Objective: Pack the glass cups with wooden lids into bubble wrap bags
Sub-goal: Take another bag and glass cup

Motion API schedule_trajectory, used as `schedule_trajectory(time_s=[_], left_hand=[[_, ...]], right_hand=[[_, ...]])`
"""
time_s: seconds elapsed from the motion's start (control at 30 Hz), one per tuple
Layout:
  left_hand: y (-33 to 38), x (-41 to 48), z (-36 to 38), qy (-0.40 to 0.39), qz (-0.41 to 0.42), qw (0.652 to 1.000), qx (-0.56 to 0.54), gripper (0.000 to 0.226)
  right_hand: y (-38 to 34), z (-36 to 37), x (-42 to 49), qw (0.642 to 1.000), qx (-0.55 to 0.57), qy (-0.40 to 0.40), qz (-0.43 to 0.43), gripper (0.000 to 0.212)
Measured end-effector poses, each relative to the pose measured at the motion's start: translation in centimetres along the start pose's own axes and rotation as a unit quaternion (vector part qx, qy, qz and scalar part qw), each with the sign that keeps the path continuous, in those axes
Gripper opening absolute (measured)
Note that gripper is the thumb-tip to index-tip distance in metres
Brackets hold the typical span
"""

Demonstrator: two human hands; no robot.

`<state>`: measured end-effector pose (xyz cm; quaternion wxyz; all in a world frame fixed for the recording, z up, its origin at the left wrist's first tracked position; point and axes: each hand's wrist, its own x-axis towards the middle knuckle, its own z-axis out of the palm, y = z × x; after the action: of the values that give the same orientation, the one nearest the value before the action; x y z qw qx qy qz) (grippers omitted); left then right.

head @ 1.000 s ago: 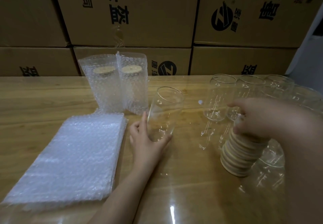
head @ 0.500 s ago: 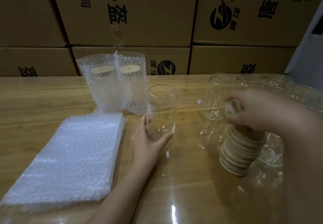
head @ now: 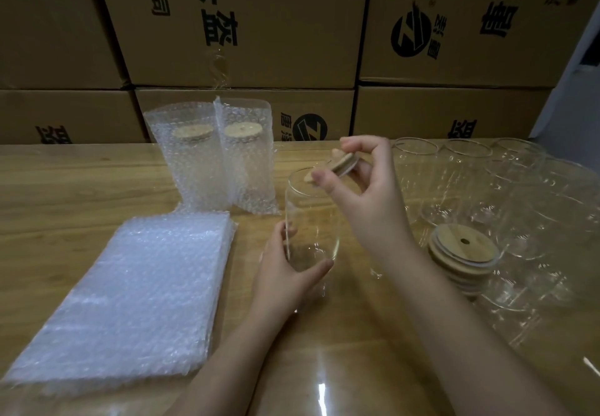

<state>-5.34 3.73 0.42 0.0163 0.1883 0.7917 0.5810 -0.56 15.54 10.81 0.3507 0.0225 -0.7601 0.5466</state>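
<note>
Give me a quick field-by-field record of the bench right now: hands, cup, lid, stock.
left hand: holds the glass cup low on its wall, cup upright
right hand: pinches a wooden lid, tilted over the cup's mouth, not seated
packed: two bagged cups standing side by side at the back
bags: flat stack of bubble wrap bags, left of the cup
lids: stack of wooden lids, right of the cup
unpacked: empty cups grouped far right, count unclear
</note>
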Motion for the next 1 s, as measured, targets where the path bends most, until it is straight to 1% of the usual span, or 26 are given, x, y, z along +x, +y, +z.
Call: schedule_trajectory(time_s=[0.13, 0.2, 0.27, 0.43, 0.57, 0.63, 0.73, 0.8, 0.83, 0.9, 0.97, 1.0], left_hand=[[0.2, -0.1, 0.1, -0.003, 0.001, 1.0, 0.0, 0.068], [0.2, 0.0, 0.1, 0.0, 0.004, 1.0, 0.005, 0.067], [0.3, 0.0, 0.1, 0.001, 0.006, 1.0, 0.009, 0.067], [0.3, 0.0, 0.1, 0.003, 0.009, 1.0, 0.001, 0.069], [0.1, 0.0, 0.1, 0.001, 0.008, 1.0, 0.001, 0.078], [0.0, 0.1, 0.2, -0.001, 0.01, 1.0, -0.001, 0.076], [-0.1, 0.1, 0.2, -0.003, 0.015, 1.0, -0.002, 0.074], [-0.1, 0.1, 0.3, -0.006, 0.013, 1.0, -0.012, 0.076], [0.0, 0.0, 0.3, -0.01, 0.012, 1.0, -0.023, 0.079], [0.3, -0.1, 0.1, -0.012, 0.002, 0.996, -0.093, 0.083], [0.6, -0.2, -0.1, 0.02, 0.012, 0.984, -0.177, 0.073], [0.8, -0.4, -0.3, 0.045, 0.026, 0.979, -0.196, 0.065]], right_hand=[[1.6, 0.7, -0.4, 0.999, 0.038, 0.009, 0.027, 0.039], [2.1, 0.9, -0.4, 0.998, 0.056, -0.001, 0.038, 0.042], [2.5, 1.1, -0.4, 0.997, 0.066, -0.008, 0.041, 0.04], [3.2, 1.4, -0.2, 0.998, 0.057, -0.026, 0.026, 0.032], [4.0, 1.6, -0.4, 0.998, 0.053, -0.038, 0.001, 0.025], [4.4, 1.7, -0.6, 0.997, 0.062, -0.037, -0.007, 0.022], [4.9, 2.1, -0.8, 0.996, 0.082, -0.033, -0.01, 0.024], [5.2, 2.4, -1.0, 0.996, 0.081, -0.026, -0.014, 0.029], [5.5, 2.5, -1.1, 0.996, 0.083, -0.022, -0.011, 0.035], [6.5, 2.9, -1.8, 0.995, 0.1, -0.013, 0.007, 0.055], [8.0, 3.2, -2.7, 0.994, 0.105, -0.015, 0.03, 0.078], [8.7, 3.4, -3.1, 0.993, 0.103, -0.025, 0.047, 0.086]])
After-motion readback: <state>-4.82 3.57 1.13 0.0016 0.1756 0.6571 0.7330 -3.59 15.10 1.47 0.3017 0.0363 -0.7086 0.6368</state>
